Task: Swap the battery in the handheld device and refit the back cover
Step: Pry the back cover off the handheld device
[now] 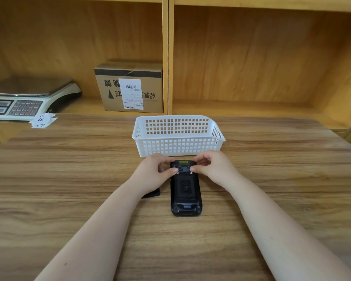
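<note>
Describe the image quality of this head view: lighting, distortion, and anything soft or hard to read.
Head view: even, warm light, only soft shadows under the hands; wide-angle lens bows the table edges and shelves; the handheld device is fairly sharp, but the scale at the left edge looks soft and the cardboard box label is unreadable.

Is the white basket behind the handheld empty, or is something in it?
Empty, as far as shows: through the white basket lattice only wood grain appears, nothing inside. The floor just behind the near wall is partly hidden.

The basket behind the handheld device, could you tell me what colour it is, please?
White, with a grid of holes: the basket, head view.
</note>
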A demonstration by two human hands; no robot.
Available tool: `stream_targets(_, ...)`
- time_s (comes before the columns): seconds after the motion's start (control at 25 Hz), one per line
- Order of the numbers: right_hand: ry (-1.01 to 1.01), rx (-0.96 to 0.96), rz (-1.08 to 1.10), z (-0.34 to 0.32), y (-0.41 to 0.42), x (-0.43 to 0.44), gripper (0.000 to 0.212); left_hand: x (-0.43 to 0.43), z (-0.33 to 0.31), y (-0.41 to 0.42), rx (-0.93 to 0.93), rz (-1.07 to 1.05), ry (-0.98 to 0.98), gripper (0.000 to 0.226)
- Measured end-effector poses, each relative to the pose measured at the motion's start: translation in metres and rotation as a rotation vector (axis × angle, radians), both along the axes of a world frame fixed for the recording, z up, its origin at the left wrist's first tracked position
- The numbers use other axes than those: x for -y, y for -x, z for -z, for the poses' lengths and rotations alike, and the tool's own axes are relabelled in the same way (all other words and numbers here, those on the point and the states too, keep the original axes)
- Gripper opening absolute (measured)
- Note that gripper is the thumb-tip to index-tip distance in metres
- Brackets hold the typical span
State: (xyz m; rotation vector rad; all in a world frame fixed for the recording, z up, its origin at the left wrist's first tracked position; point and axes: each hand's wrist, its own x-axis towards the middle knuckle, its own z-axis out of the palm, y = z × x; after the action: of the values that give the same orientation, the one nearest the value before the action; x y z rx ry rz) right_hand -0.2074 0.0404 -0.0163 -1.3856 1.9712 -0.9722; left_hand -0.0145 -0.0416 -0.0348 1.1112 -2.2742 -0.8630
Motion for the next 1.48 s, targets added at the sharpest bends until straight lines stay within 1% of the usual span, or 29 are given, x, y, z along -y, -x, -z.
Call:
stream_targets(0.08, -0.007, 0.063, 0.01, -0.003, 0.004, -0.005, 0.018, 0.002, -0.002, -0.002, 0.022, 0.013, -0.042, 0.038)
stream_targets(0.16, 0.004, 0.168, 0.052, -0.003, 0.009, -0.012, 0.02, 0.006, -0.007, -0.004, 0.065, 0.066, -0.073, 0.037)
stream_targets(0.28, 0.115, 0.287, 0.058, 0.009, 0.007, -0.023, 0.022, 0.013, -0.015, -0.003, 0.128, 0.131, -0.096, 0.036)
stream_targets(0.44, 0.152, 0.247, 0.033, 0.015, 0.007, -0.022, 0.024, 0.014, -0.012, 0.001, 0.102, 0.161, -0.121, 0.037)
stream_targets(0.68, 0.158, 0.322, -0.002, 0.018, 0.003, -0.026, 0.029, 0.01, -0.007, 0.007, 0.067, 0.11, -0.031, 0.028)
stream_targets(0.76, 0.147, 0.327, -0.009, 0.017, 0.004, -0.026, 0.033, 0.01, -0.008, 0.008, 0.068, 0.083, -0.071, 0.025)
stream_targets(0.96, 0.096, 0.313, -0.031, 0.017, 0.005, -0.029, 0.037, 0.015, -0.021, 0.014, 0.064, 0.039, -0.287, 0.018)
stream_targets(1.12, 0.046, 0.247, -0.047, 0.016, 0.003, -0.03, 0.045, 0.013, -0.025, 0.017, 0.078, 0.017, -0.33, 0.019)
stream_targets(1.16, 0.04, 0.23, -0.047, 0.015, 0.001, -0.03, 0.045, 0.011, -0.025, 0.014, 0.062, 0.016, -0.323, 0.02)
stream_targets(1.24, 0.073, 0.209, -0.05, 0.013, -0.001, -0.034, 0.039, 0.001, -0.025, 0.007, 0.049, 0.029, -0.243, 0.025)
stream_targets(1.32, 0.17, 0.163, -0.023, 0.003, -0.001, -0.037, 0.028, -0.01, -0.024, -0.002, 0.017, 0.011, -0.136, 0.03)
stream_targets(1.4, 0.253, 0.126, 0.027, -0.013, 0.002, -0.04, 0.021, -0.021, -0.026, -0.01, -0.04, -0.015, -0.1, 0.034)
stream_targets(1.44, 0.248, 0.112, 0.024, -0.021, 0.004, -0.042, 0.021, -0.025, -0.027, -0.015, -0.042, 0.011, -0.079, 0.038)
stream_targets(1.48, 0.194, 0.088, -0.012, -0.026, 0.005, -0.044, 0.026, -0.029, -0.027, -0.018, -0.001, 0.066, -0.027, 0.05)
